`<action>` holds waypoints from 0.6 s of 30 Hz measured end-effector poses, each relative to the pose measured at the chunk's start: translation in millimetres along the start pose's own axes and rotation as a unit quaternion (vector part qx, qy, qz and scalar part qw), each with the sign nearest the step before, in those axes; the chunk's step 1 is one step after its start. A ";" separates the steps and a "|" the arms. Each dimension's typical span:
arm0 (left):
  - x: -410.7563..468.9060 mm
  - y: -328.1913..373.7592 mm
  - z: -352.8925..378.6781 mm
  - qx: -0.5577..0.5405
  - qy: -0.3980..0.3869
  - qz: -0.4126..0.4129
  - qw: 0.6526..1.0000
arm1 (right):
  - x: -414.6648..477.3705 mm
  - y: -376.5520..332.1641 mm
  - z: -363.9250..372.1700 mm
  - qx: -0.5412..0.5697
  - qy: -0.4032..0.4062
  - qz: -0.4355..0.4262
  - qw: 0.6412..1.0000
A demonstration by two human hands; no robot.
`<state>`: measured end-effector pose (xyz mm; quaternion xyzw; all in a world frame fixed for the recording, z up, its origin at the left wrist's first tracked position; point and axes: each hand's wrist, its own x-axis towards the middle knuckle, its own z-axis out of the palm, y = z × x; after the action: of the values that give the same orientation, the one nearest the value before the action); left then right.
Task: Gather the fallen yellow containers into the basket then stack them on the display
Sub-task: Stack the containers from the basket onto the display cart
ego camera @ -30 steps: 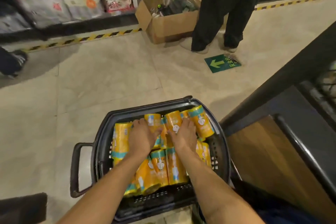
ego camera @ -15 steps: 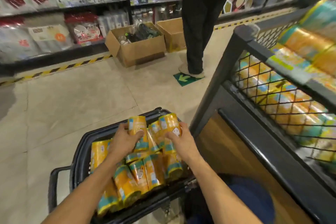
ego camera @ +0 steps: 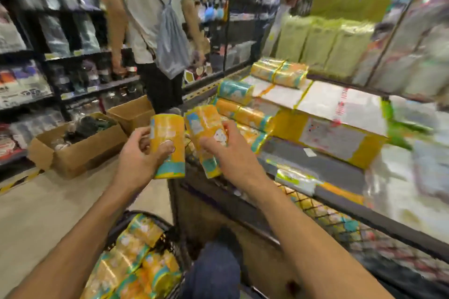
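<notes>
Two yellow containers point(ego camera: 167, 145) held up beside the display shelf point(ego camera: 315, 165).
My left hand point(ego camera: 143, 155) grips one, my right hand point(ego camera: 228, 153) the other container point(ego camera: 206, 136); more lie in the basket point(ego camera: 175, 247) below, too blurred to count. Two cardboard boxes point(ego camera: 80, 150) stand on the shop floor point(ego camera: 48, 213).

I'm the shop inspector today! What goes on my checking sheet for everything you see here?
Surface: beige floor; display shelf, blurred.
Job's things: left container and right container held up; more containers in the basket; stacked containers on the display.
Clutter: cardboard boxes on the floor.
Grippers: left hand grips one container; right hand grips the other.
Cables: nothing seen.
Surroundings: another person; dark store shelves.
</notes>
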<state>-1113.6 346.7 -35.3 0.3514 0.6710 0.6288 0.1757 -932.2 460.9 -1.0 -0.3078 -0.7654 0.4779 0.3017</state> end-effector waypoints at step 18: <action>113.6 66.8 314.4 0.267 -0.455 0.207 0.824 | 0.4 104.6 -286.5 -0.212 0.175 0.168 0.947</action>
<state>-962.4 649.4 6.3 0.7612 0.5684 0.2156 0.2261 -696.7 654.6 6.6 -0.5676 -0.7215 0.2870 0.2736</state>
